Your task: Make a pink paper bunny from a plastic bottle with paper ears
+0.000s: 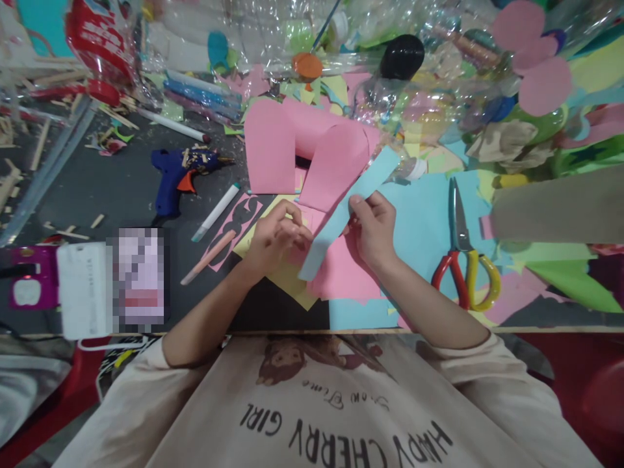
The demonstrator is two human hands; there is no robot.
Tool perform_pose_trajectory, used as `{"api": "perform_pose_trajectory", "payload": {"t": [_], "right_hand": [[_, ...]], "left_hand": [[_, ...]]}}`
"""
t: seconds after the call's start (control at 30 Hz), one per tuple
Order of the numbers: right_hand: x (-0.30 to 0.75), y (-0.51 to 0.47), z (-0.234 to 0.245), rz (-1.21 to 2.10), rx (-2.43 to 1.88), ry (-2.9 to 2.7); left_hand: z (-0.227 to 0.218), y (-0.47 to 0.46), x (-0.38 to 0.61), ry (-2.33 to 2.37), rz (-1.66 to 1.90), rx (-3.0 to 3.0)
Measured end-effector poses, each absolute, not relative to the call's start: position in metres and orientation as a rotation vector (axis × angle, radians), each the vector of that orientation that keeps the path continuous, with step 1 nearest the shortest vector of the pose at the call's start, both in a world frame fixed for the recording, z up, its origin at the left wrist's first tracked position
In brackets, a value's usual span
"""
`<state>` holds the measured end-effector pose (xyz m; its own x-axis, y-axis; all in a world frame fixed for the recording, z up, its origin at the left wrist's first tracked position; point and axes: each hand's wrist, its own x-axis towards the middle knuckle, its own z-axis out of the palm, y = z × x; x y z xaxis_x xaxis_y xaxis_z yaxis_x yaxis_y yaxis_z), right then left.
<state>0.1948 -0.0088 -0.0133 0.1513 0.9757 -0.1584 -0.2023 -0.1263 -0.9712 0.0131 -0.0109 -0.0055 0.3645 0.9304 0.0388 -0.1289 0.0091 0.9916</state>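
Observation:
Between the thumb and fingers of my right hand (pixel 375 227) is a light-blue paper strip (pixel 336 224), which slants from upper right to lower left. My left hand (pixel 280 237) is beside the strip's lower part, its fingers loosely bent and apart, with nothing seen in them. Just beyond both hands stands a folded pink paper piece (pixel 270 146) with rounded flaps. Under the hands lie pink paper (pixel 346 273), yellow paper (pixel 297 283) and a large light-blue sheet (pixel 414 221).
Scissors (pixel 461 250) with red and yellow handles lie at right. At left are a blue glue gun (pixel 170 175), markers (pixel 217 211), a phone (pixel 141 276) and a white power bank (pixel 85 289). Plastic bottles (pixel 273 32) and paper scraps crowd the back.

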Motion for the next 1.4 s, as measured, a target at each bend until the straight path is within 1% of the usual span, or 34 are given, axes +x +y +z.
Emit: {"api": "perform_pose_trajectory", "payload": {"t": [0.07, 0.2, 0.3, 0.4, 0.57, 0.7, 0.8, 0.97, 1.13, 1.33, 1.4], "right_hand": [[0.193, -0.011, -0.011, 1.354, -1.196, -0.951], [0.194, -0.016, -0.008, 1.591, -1.141, -1.238], [0.195, -0.017, -0.007, 1.658, -1.149, -1.404], [0.196, -0.016, -0.006, 1.720, -1.118, -1.359], [0.197, -0.012, -0.007, 1.840, -0.931, -1.095], [0.200, -0.009, -0.006, 1.883, -0.904, -0.960], [0.199, -0.009, -0.005, 1.879, -0.909, -1.034], [0.196, -0.012, -0.007, 1.818, -0.869, -1.117], [0.195, -0.011, -0.008, 1.822, -0.911, -0.965], [0.197, -0.010, -0.008, 1.783, -0.914, -0.925], [0.197, -0.010, -0.009, 1.782, -0.899, -0.930]], "left_hand": [[-0.008, -0.009, 0.014, 0.874, 1.026, 1.190], [-0.008, -0.005, 0.016, 0.929, 0.984, 1.239], [-0.009, -0.005, 0.018, 0.951, 0.953, 1.309], [-0.012, -0.004, 0.020, 1.021, 1.025, 1.266], [-0.017, 0.003, 0.016, 1.222, 1.367, 1.102], [-0.016, 0.004, 0.015, 1.277, 1.486, 1.079], [-0.015, 0.002, 0.016, 1.263, 1.489, 1.092], [-0.015, -0.001, 0.018, 1.222, 1.453, 1.161], [-0.016, -0.007, 0.017, 1.158, 1.395, 1.264], [-0.016, -0.013, 0.013, 1.040, 1.284, 1.626], [-0.017, -0.012, 0.013, 1.013, 1.267, 1.581]]}}
